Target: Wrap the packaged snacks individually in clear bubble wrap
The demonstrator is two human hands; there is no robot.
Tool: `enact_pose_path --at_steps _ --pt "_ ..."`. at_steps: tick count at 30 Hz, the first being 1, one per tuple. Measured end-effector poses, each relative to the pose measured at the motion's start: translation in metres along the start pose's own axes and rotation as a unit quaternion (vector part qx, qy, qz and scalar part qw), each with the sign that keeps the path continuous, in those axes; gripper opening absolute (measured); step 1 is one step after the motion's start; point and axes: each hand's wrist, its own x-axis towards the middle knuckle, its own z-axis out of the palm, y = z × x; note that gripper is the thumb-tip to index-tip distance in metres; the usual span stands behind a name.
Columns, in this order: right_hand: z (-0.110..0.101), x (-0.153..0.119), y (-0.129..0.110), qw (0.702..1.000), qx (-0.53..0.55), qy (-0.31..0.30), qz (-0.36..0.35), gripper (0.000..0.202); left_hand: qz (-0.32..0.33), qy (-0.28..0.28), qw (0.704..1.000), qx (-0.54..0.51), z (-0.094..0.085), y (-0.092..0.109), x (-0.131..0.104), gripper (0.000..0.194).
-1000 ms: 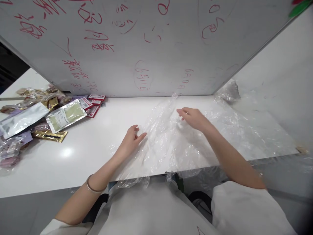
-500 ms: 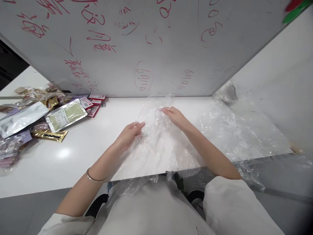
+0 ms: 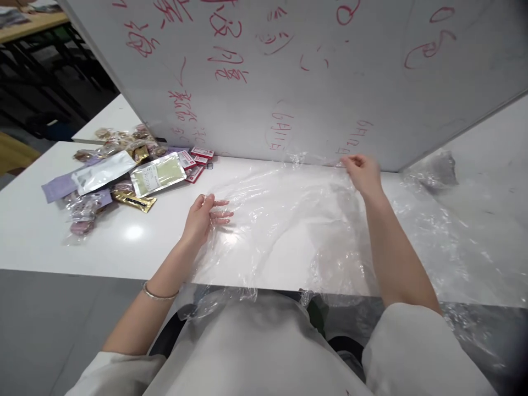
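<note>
A thin clear plastic sheet (image 3: 284,220) is stretched between my hands over the white table (image 3: 165,242), its lower part hanging past the front edge. My left hand (image 3: 206,217) holds its left side between thumb and palm, the other fingers spread behind the film. With fingertips pinched, my right hand (image 3: 361,173) grips the upper right edge, close to the whiteboard. More crumpled clear film (image 3: 445,236) lies to the right of my right forearm.
At the left is a pile of packets, with a green-and-silver pouch (image 3: 159,175), a white pouch (image 3: 103,171), a gold packet (image 3: 134,201) and red-and-white boxes (image 3: 194,173). A whiteboard (image 3: 256,82) with red writing stands along the table's back.
My hands have moved apart, spreading the sheet wider between them. The fingers of my left hand have opened out behind the film. The view has shifted left.
</note>
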Motion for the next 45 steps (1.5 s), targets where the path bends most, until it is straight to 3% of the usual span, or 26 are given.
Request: enact_pose_path --at_steps 2,3,4,6,8,9,11,13,16,20,23,25,27,29,32,33,35,37,39,41,43,45 --pt "0.001 -0.01 -0.022 0.986 -0.118 0.101 -0.06 0.045 -0.006 0.047 0.998 -0.033 0.002 -0.006 0.0 0.018" --pt "0.006 -0.025 -0.037 0.975 -0.156 0.127 -0.094 0.051 -0.01 0.071 0.996 -0.055 0.004 -0.01 -0.001 0.017" --pt "0.015 -0.045 -0.054 0.972 -0.168 0.111 -0.125 0.055 -0.012 0.091 0.993 -0.08 0.008 -0.014 -0.002 0.016" --pt "0.044 -0.096 -0.086 0.97 -0.153 -0.014 -0.188 0.063 -0.011 0.114 0.985 -0.125 0.015 -0.021 -0.005 0.015" --pt "0.079 -0.145 -0.105 0.954 -0.153 -0.165 -0.197 0.077 -0.006 0.111 0.984 -0.141 0.018 -0.027 -0.009 0.015" --pt "0.095 -0.164 -0.108 0.941 -0.168 -0.229 -0.183 0.083 -0.009 0.097 0.988 -0.121 0.017 -0.028 -0.01 0.015" --pt "0.12 -0.186 -0.105 0.917 -0.209 -0.297 -0.167 0.091 -0.005 0.067 0.998 -0.011 0.006 -0.027 -0.012 0.018" --pt "0.13 -0.188 -0.093 0.897 -0.237 -0.324 -0.184 0.097 0.026 0.052 0.984 0.169 -0.013 -0.022 -0.011 0.024" --pt "0.125 -0.172 -0.076 0.873 -0.239 -0.344 -0.25 0.1 0.102 0.052 0.903 0.414 -0.048 -0.008 -0.002 0.029" --pt "0.11 -0.147 -0.063 0.836 -0.199 -0.363 -0.361 0.095 0.274 0.168 0.784 0.531 -0.09 0.016 0.03 0.029" --pt "0.106 -0.128 -0.058 0.786 -0.15 -0.392 -0.453 0.089 0.34 0.151 0.698 0.612 -0.118 0.032 0.063 0.052" --pt "0.105 -0.116 -0.056 0.763 -0.126 -0.413 -0.481 0.086 0.327 0.108 0.679 0.649 -0.133 0.041 0.081 0.048" --pt "0.104 -0.107 -0.055 0.753 -0.113 -0.43 -0.485 0.083 0.319 0.101 0.69 0.642 -0.14 0.049 0.088 0.041" --pt "0.101 -0.102 -0.058 0.765 -0.099 -0.425 -0.474 0.076 0.341 0.14 0.714 0.596 -0.134 0.055 0.081 0.04" --pt "0.087 -0.108 -0.072 0.848 -0.036 -0.319 -0.421 0.067 0.404 0.179 0.723 0.531 -0.1 0.047 0.041 0.045" --pt "0.08 -0.115 -0.079 0.877 0.001 -0.269 -0.399 0.067 0.421 0.155 0.719 0.53 -0.084 0.037 0.022 0.046" --pt "0.066 -0.133 -0.094 0.913 0.076 -0.197 -0.351 0.066 0.463 0.043 0.705 0.535 -0.049 0.009 -0.022 0.046" --pt "0.055 -0.159 -0.104 0.931 0.103 -0.205 -0.285 0.063 0.511 -0.091 0.651 0.554 -0.018 -0.027 -0.063 0.047" --pt "0.054 -0.185 -0.105 0.935 0.059 -0.278 -0.214 0.064 0.531 -0.166 0.579 0.596 0.002 -0.058 -0.092 0.047" --pt "0.061 -0.207 -0.098 0.913 -0.024 -0.36 -0.189 0.071 0.53 -0.205 0.542 0.619 0.01 -0.074 -0.107 0.042" --pt "0.074 -0.218 -0.087 0.888 -0.103 -0.394 -0.215 0.081 0.51 -0.253 0.564 0.598 0.004 -0.071 -0.104 0.036" --pt "0.086 -0.22 -0.077 0.873 -0.149 -0.386 -0.259 0.086 0.469 -0.268 0.639 0.547 -0.015 -0.049 -0.085 0.03"
